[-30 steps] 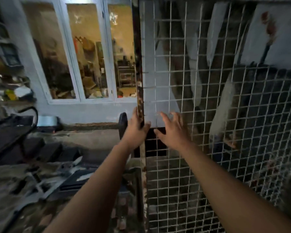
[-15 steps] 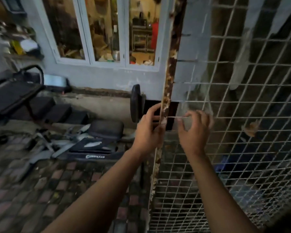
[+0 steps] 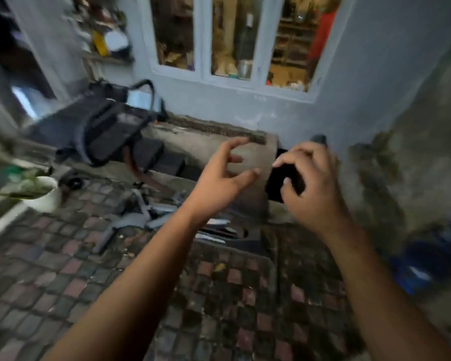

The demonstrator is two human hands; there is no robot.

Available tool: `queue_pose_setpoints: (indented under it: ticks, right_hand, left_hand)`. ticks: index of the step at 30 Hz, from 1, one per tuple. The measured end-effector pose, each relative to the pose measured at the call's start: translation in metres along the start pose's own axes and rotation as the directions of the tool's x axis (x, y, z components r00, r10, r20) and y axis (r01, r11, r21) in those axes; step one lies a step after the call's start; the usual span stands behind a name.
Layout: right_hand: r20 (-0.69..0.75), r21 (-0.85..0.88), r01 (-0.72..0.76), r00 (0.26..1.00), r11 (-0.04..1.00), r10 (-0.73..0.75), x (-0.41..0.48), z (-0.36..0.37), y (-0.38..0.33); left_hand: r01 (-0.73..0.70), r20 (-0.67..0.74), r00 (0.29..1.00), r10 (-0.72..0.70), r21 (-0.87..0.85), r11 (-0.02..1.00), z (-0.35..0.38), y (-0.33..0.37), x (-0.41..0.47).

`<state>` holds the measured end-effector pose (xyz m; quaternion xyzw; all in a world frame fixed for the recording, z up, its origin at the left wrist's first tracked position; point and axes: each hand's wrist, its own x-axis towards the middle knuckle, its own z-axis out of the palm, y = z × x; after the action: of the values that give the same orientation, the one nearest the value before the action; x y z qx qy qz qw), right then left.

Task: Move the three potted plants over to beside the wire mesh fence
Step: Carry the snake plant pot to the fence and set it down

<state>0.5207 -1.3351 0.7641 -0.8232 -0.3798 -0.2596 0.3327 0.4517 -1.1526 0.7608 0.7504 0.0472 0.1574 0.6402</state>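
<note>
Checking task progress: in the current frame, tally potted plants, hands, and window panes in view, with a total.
Potted plants: 1, a white pot with green leaves at the left edge, blurred.
Hands: 2, left hand and right hand, both open, holding nothing.
Window panes: 3, in the white window frame.
Total: 6. The wire mesh fence is not in view.

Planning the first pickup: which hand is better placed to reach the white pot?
Left, probably. The left hand is open, empty and on the side of the white pot, which stands far left on the paving. The right hand is farther off.
</note>
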Motion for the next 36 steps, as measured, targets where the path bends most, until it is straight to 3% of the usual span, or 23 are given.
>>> queue_pose_setpoints:
  ticks: [2, 6, 14, 17, 21, 25, 26, 29, 32, 36]
  right_hand:
    - [0.153, 0.068, -0.043, 0.988, 0.997, 0.032, 0.045, 0.067, -0.028]
    - [0.303, 0.153, 0.025, 0.95, 0.988, -0.071, 0.126, 0.196, -0.092]
    - [0.449, 0.27, 0.299, 0.801, 0.915, -0.395, 0.255, 0.444, -0.189]
    - [0.515, 0.32, 0.433, 0.667, 0.843, -0.538, 0.305, 0.534, -0.195]
    - [0.805, 0.288, 0.472, 0.351, 0.833, -0.478, 0.362, 0.614, -0.207]
    - [0.764, 0.447, 0.453, 0.255, 0.771, -0.593, 0.413, 0.681, -0.287]
    - [0.768, 0.472, 0.429, 0.23, 0.77, -0.598, 0.428, 0.733, -0.322]
    - [0.766, 0.481, 0.409, 0.234, 0.775, -0.599, 0.45, 0.807, -0.377]
    - [0.763, 0.457, 0.345, 0.321, 0.819, -0.561, 0.449, 0.858, -0.389]
    - [0.793, 0.408, 0.121, 0.444, 0.905, -0.417, 0.408, 1.048, -0.415]
  left_hand:
    - [0.012, -0.112, 0.994, -0.007, 0.041, 0.999, -0.094, -0.015, 0.014]
    - [0.01, -0.333, 0.942, 0.042, 0.151, 0.988, -0.253, -0.024, 0.031]
    - [0.166, -0.619, 0.785, -0.036, 0.154, 0.974, -0.481, -0.098, 0.059]
    - [0.257, -0.717, 0.688, -0.108, 0.102, 0.961, -0.554, -0.131, 0.065]
    - [0.405, -0.775, 0.604, -0.186, 0.098, 0.909, -0.64, -0.176, 0.066]
    - [0.49, -0.812, 0.54, -0.221, 0.091, 0.867, -0.713, -0.219, 0.084]
    - [0.517, -0.817, 0.517, -0.255, 0.061, 0.854, -0.759, -0.245, 0.094]
    - [0.563, -0.798, 0.523, -0.299, 0.06, 0.824, -0.818, -0.285, 0.108]
    - [0.611, -0.773, 0.555, -0.309, 0.127, 0.781, -0.851, -0.315, 0.116]
    - [0.702, -0.675, 0.582, -0.453, 0.136, 0.699, -0.981, -0.468, 0.147]
